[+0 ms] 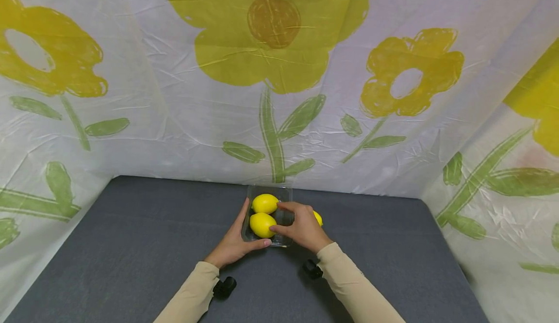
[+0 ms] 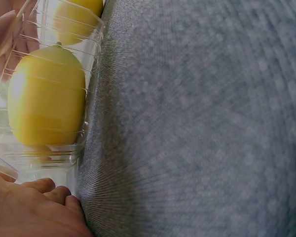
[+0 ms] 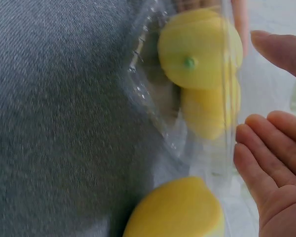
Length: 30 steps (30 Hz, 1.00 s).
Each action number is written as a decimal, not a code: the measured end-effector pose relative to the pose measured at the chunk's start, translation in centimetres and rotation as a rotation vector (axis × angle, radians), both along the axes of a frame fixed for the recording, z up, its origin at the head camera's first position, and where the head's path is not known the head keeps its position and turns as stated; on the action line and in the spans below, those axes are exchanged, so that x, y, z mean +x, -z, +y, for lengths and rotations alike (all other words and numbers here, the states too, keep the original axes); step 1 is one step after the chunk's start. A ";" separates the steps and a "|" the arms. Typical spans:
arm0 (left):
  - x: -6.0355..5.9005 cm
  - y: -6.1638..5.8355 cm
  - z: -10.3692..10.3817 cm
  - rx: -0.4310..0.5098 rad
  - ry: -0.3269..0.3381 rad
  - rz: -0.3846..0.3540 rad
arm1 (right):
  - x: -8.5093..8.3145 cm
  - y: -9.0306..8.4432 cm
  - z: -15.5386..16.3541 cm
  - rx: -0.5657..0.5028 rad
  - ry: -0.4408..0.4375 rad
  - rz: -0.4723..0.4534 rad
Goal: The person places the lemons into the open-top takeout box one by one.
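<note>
Lemons [image 1: 263, 225] are judged firm, slick, best taken mid-body; likely flimsy clear plastic container [image 1: 281, 241] is gripped by left hand [image 1: 235, 246], right hand [image 1: 306, 227] held spread, empty.

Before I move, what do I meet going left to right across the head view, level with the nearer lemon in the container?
Left hand, nearer lemon in the clear container, right hand, partly hidden lemon.

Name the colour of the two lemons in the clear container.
The two lemons are bright yellow, showing best in the head view.
</note>
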State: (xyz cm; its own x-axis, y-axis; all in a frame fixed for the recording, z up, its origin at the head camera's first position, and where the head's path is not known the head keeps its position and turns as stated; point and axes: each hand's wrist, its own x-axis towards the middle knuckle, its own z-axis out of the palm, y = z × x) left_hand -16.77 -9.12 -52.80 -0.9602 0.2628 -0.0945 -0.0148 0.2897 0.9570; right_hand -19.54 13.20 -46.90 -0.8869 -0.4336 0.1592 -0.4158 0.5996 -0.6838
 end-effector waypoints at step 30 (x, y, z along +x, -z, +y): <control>0.1 -0.2 0.0 -0.023 -0.004 0.009 | -0.2 0.8 6.3 -0.153 0.233 -0.004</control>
